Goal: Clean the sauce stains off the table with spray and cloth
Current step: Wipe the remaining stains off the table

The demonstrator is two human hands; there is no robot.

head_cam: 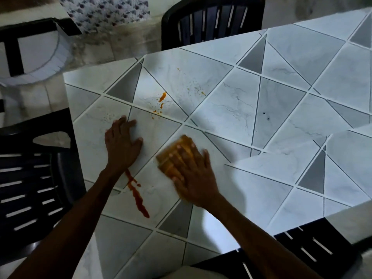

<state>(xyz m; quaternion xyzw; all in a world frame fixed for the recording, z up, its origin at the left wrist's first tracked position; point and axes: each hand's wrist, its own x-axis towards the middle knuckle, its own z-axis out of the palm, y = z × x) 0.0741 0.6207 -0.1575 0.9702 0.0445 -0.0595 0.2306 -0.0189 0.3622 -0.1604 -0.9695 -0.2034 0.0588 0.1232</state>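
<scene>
My right hand [191, 174] lies flat, fingers spread, on a folded orange cloth [173, 156] and presses it onto the table [281, 117], which is covered in a grey and white triangle pattern. My left hand [122, 143] rests palm down on the table to the left of the cloth, fingers straight. A long red sauce streak [138, 198] runs from under my left wrist toward the near edge. Smaller orange sauce spots [162, 97] and fine specks [198, 90] lie beyond my left hand. No spray bottle is in view.
Black slatted plastic chairs stand at the left [30, 178], at the far side [213, 19] and at the near right [306, 246]. The table's left edge is close to my left hand. Tiled floor shows beyond the table, with a patterned fabric [104, 11] at the top.
</scene>
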